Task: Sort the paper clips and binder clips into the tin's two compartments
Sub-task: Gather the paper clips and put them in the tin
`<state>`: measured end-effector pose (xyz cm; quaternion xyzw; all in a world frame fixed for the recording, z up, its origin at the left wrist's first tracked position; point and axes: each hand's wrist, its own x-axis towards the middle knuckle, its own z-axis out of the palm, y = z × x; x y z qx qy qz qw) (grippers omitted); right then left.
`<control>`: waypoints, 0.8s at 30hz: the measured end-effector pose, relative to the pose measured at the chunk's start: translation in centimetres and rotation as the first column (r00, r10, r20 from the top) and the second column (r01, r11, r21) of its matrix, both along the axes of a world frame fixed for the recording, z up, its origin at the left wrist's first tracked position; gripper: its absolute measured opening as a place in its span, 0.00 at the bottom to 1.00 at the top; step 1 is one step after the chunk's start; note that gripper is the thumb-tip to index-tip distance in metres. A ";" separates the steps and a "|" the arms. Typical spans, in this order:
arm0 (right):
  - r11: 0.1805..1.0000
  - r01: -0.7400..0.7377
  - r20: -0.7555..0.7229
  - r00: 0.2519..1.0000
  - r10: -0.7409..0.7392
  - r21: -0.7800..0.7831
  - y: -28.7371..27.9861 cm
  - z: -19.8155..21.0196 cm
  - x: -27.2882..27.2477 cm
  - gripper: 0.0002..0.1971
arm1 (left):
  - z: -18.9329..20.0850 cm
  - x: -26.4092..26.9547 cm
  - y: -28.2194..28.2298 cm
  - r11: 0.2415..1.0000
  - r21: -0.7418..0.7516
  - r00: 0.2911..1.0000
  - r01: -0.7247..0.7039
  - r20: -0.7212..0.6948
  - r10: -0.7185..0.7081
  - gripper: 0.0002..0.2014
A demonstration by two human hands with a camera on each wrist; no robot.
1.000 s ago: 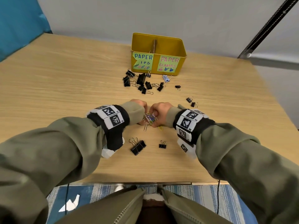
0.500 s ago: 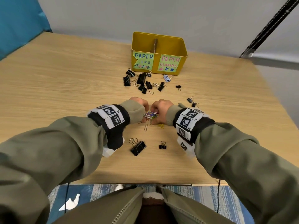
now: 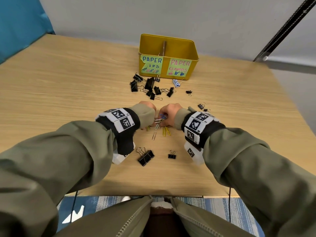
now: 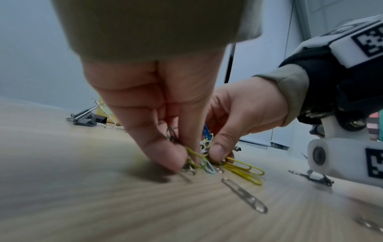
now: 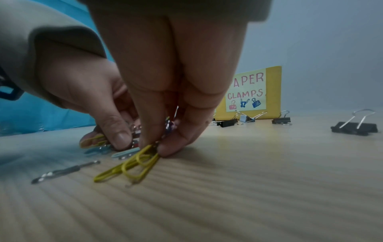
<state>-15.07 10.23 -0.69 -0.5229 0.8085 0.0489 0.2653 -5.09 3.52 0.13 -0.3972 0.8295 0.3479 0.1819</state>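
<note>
A yellow tin (image 3: 168, 53) with a centre divider stands at the table's far side, its front labelled "PAPER CLIPS" on the left and "PAPER CLAMPS" (image 5: 245, 91) on the right. My left hand (image 3: 147, 108) and right hand (image 3: 168, 109) meet at mid-table over a bunch of coloured paper clips (image 3: 159, 119). Both hands pinch clips from the bunch against the table, the left hand (image 4: 170, 157) beside the right hand (image 5: 163, 147). Yellow paper clips (image 5: 128, 167) stick out below the right fingers. One silver paper clip (image 4: 244, 194) lies loose nearer to me.
Several black binder clips (image 3: 150, 88) lie scattered in front of the tin, with a pale blue one (image 3: 176, 82). Two black binder clips (image 3: 145, 156) (image 3: 171, 154) lie near the front edge, others (image 3: 201, 106) at the right. The wooden table (image 3: 68, 86) ends just below my wrists.
Both hands have shifted slightly away from me and lowered the bunch onto the table. Yellow clips now lie spread below the right fingers.
</note>
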 end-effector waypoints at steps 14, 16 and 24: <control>0.896 0.416 0.535 0.797 -0.280 -0.152 -2.6 2.9 -4.5 0.11 | 1.6 0.4 -6.5 0.969 0.241 0.940 -0.046 -0.317 0.124 0.08; 0.846 0.499 0.626 0.725 -0.287 -0.190 -3.9 5.2 -5.7 0.07 | 3.1 0.1 -8.4 0.949 0.303 0.889 -0.090 -0.405 0.214 0.08; 0.613 0.714 0.784 0.574 -0.235 -0.339 -12.1 12.1 -8.4 0.12 | 9.9 -4.8 -14.4 0.932 0.196 0.693 -0.306 -0.625 0.359 0.11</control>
